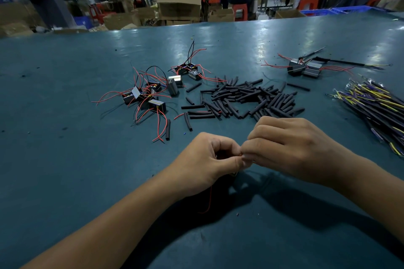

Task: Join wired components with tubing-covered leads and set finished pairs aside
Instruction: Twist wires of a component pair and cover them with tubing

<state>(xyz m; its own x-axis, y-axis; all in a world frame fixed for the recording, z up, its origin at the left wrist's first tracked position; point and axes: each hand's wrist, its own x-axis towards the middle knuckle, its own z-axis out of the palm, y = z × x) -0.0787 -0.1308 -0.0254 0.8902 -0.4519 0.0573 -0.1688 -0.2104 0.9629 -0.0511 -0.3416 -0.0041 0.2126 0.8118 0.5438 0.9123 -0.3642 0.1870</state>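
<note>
My left hand (205, 159) and my right hand (290, 148) meet fingertip to fingertip low over the table's near middle, both pinching thin wire ends between them. A red wire (209, 201) hangs down from under my left hand; whatever else that hand holds is hidden beneath it. Loose black tubing pieces (247, 98) lie in a heap just beyond my hands. Small wired components (150, 94) with red and black leads are scattered at the left. A finished pair (303, 69) lies at the far right.
A bundle of tubing-covered leads (376, 105) with yellow and purple wires lies at the right edge. The green table (65, 159) runs wide to the left. Cardboard boxes (178, 4), red stools and seated people fill the background beyond the far edge.
</note>
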